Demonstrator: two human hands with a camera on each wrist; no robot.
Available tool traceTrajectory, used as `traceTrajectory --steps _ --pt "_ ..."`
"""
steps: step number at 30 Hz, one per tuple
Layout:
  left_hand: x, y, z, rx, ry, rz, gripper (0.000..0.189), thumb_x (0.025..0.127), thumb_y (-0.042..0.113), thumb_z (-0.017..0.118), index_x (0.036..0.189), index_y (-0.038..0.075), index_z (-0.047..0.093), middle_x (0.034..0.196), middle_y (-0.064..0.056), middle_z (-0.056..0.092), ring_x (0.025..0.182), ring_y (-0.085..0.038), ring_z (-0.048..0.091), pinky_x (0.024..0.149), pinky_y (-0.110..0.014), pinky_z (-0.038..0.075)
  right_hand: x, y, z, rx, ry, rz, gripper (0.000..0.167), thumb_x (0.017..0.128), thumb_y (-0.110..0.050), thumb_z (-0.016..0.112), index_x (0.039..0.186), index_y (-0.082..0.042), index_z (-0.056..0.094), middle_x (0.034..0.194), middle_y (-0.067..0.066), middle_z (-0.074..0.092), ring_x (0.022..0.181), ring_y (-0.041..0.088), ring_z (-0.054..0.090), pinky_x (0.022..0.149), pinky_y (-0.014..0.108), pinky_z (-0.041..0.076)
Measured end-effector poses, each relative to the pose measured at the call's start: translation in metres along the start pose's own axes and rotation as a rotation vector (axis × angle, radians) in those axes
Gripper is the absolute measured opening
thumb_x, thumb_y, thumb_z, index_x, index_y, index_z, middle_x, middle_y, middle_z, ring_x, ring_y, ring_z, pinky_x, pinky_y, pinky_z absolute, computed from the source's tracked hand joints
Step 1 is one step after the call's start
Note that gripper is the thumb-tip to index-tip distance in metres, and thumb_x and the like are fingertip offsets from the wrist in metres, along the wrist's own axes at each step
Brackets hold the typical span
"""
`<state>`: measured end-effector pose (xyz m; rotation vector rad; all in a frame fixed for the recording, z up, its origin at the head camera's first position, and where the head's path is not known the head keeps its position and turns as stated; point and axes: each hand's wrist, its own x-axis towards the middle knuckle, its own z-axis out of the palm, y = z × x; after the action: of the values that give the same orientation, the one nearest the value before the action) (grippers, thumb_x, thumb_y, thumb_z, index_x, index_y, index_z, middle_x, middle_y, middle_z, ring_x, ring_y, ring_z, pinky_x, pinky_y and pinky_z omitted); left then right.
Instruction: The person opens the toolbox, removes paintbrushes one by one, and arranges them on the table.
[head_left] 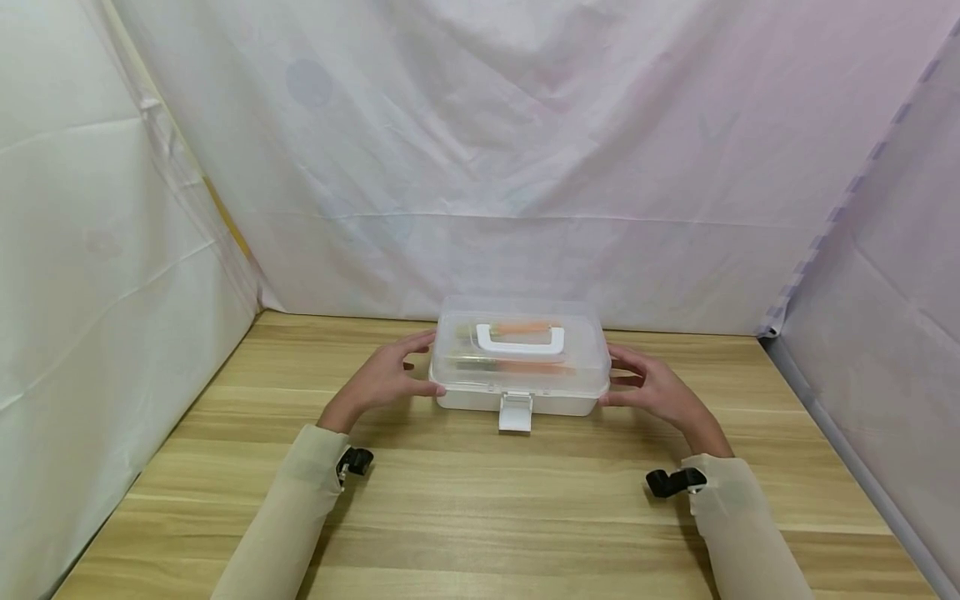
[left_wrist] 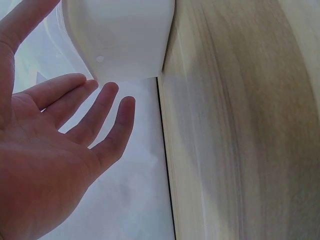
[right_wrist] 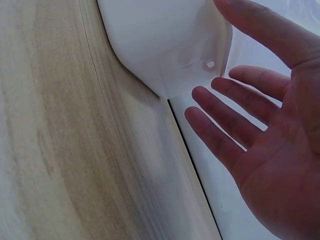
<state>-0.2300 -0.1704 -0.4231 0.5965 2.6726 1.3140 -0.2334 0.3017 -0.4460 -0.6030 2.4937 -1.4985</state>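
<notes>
A plastic storage box [head_left: 555,403] with a white base sits on the table. Its clear lid [head_left: 461,321] is down and carries a white handle [head_left: 521,347]. At the front, the white latch [head_left: 515,414] is swung outward and down. Through the lid show long slim items with orange parts [head_left: 528,367]. My left hand [head_left: 386,375] is at the box's left end, thumb by the front corner, fingers spread and loosely bent. My right hand [head_left: 656,387] mirrors it at the right end. In both wrist views the palms face the box's white end wall [left_wrist: 120,40], fingertips close by it.
The box stands near the back edge of the wood-grain table [head_left: 465,508]. A white cloth [head_left: 480,150] hangs right behind it, and more cloth closes off both sides. Black wrist mounts [head_left: 358,461] stick out from both beige sleeves [head_left: 288,508].
</notes>
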Motion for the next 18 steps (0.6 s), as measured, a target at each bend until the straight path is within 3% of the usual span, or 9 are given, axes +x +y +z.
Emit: traceTrajectory --steps 8,18 --pt "0.0004 -0.0006 -0.0021 -0.037 -0.004 0.006 0.095 0.089 0.033 0.095 0.169 0.014 0.046 0.17 -0.011 0.047 0.149 -0.04 0.049 0.113 -0.061 0.05 0.0008 0.0057 -0.0022 0.014 0.006 -0.016 0.083 0.098 -0.012 0.087 0.169 -0.009 0.044 0.17 0.02 0.042 0.141 0.051 0.056 0.102 0.033 0.058" --pt "-0.0003 0.0002 -0.002 -0.046 0.008 0.006 0.092 0.091 0.029 0.093 0.168 0.013 0.047 0.169 -0.012 0.048 0.15 -0.04 0.049 0.114 -0.061 0.049 -0.0031 0.001 -0.0025 0.056 0.023 -0.019 0.075 0.103 -0.009 0.081 0.167 -0.002 0.043 0.165 0.025 0.045 0.137 0.055 0.058 0.096 0.028 0.059"
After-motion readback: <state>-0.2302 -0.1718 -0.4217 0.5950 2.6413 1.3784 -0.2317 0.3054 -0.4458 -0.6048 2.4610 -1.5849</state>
